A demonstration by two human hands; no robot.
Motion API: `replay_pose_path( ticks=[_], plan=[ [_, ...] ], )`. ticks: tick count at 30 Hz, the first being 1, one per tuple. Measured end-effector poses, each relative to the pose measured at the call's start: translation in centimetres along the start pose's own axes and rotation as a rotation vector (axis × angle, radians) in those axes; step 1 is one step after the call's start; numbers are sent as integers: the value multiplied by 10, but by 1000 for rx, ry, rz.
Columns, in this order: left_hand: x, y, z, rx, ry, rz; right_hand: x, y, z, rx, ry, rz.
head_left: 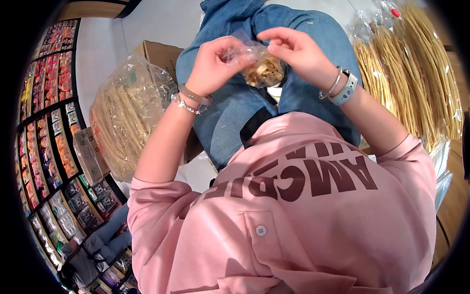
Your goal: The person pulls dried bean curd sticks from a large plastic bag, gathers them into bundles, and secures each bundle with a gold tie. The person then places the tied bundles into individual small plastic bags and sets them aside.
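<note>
A small clear plastic bag (264,73) with yellow-brown flat pieces in it is held above my lap. My left hand (218,61) pinches the loose film at its upper left, thumb across the front. My right hand (296,49) is at the bag's upper right, its index finger stretched out and its thumb apart from it, close by the film. Beneath the bag are my legs in blue jeans (223,110).
At left a large clear bag of pale long sticks (125,115) leans by a cardboard box (159,59). Bundles of yellow dried sticks in plastic (411,73) stand at right. Shelves of packaged goods (51,142) line the far left, with another person (83,264) at lower left.
</note>
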State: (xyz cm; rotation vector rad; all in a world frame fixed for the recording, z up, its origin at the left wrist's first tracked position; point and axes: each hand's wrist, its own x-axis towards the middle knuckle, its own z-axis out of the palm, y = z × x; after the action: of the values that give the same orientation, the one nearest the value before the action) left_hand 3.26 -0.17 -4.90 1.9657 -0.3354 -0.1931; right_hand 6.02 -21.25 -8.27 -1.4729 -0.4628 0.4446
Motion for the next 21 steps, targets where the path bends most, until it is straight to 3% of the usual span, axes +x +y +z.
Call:
replay_pose_path(
  ticks=[4,7,10,11,12,13,14,17,19,20,21],
  plan=[
    [8,13,-2,-286,-80,-212,-15,2,3,-291,70,-191],
    [17,15,-5,-258,-79,-186,-29,3,16,-325,135,-296],
    [12,45,-2,-42,104,-195,-39,6,25,-468,241,-383],
    [10,26,-19,-26,58,-97,-40,7,29,-478,269,-372],
    [8,54,-14,-29,155,-104,-41,9,31,-488,297,-362],
    [10,54,-25,-53,161,18,-43,7,28,-415,325,-347],
    [10,56,-25,-306,336,62,-45,8,29,-329,347,-336],
    [-5,95,-53,-532,435,193,-46,6,32,-303,322,-382],
    [-5,121,-60,-646,298,430,-36,-11,34,-408,446,-564],
    [-3,143,-55,-704,116,609,-33,-23,31,-458,518,-662],
    [-6,160,-58,-623,32,679,-35,-35,27,-479,525,-680]
  ],
)
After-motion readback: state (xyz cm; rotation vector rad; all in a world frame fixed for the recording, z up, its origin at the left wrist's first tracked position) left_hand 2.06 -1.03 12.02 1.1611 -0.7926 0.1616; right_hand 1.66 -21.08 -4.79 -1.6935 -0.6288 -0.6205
